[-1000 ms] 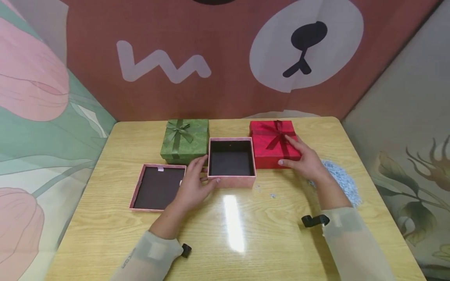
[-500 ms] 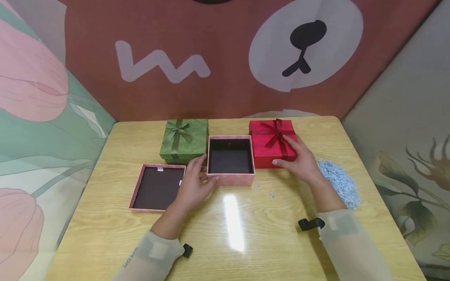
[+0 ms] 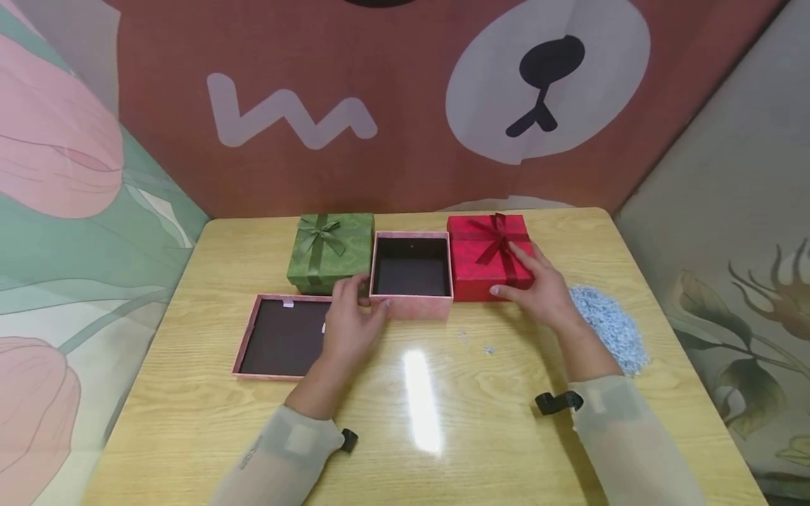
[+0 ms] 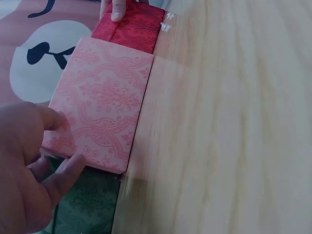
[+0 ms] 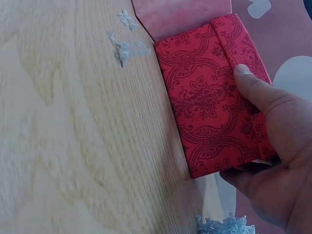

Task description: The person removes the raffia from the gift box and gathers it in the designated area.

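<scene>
The open pink gift box stands between the two lidded boxes, its dark inside facing up. My left hand grips its front left corner, thumb on the front wall; some fingertips are hidden beside it. In the left wrist view the pink patterned wall of that box lies by my thumb and fingers. My right hand holds the red gift box at its right side. In the right wrist view my thumb presses on the red box's front near the lid.
A green gift box with a bow stands left of the pink one. The pink lid lies inside-up at front left. Blue shredded paper is heaped at the right, and small scraps lie nearer. A wall rises behind the table.
My left hand has moved the pink box back, away from me, until it stands almost level with the green and red boxes. My right hand has shifted slightly left on the red box.
</scene>
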The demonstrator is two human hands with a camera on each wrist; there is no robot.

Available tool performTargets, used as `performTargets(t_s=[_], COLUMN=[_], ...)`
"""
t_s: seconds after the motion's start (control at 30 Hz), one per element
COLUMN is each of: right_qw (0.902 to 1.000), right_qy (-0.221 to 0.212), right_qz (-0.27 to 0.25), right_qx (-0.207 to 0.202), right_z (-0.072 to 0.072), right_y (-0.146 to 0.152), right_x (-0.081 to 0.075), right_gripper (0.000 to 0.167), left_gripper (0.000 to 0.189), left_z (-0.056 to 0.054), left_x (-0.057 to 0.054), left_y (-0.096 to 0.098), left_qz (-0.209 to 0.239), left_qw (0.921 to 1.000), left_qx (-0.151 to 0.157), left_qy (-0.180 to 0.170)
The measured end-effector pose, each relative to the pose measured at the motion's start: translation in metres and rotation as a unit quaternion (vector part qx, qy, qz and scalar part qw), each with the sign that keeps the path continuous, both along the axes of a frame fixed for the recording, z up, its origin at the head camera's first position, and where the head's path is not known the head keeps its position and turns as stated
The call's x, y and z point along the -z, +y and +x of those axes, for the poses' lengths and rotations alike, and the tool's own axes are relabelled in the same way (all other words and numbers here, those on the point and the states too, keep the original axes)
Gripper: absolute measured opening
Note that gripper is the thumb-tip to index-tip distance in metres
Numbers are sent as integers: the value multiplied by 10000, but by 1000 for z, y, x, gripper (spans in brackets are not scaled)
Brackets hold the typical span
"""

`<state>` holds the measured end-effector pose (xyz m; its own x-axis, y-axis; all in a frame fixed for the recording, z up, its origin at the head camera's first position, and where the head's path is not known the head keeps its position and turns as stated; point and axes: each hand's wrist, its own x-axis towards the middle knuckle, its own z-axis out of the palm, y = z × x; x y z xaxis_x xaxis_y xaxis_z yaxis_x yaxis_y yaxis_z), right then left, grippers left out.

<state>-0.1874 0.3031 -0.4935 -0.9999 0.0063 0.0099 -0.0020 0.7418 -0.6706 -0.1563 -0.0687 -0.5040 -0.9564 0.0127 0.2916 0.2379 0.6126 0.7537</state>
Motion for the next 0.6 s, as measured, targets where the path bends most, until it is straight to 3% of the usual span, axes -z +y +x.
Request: performTargets(t_s=[0.33,0.47,0.6], right_qw=[10000,10000,10000], right_qy=[76,36,27], right_qz=[-10,7,-6], right_qx=[-22,12,34], right_z=[0,1,1], right_y=[0,0,-1], right_x=[1,-1,0], right_gripper=[98,98,99], left_gripper=[39,26,25], left_z=[-13,-18,-23], left_x=[0,2,6], left_y=[11,14,19], left_qz=[-321,-552,-677], left_qw=[9986,9958,9929], left_qx=[-375,-625,-762], left_qy=[184,372,616])
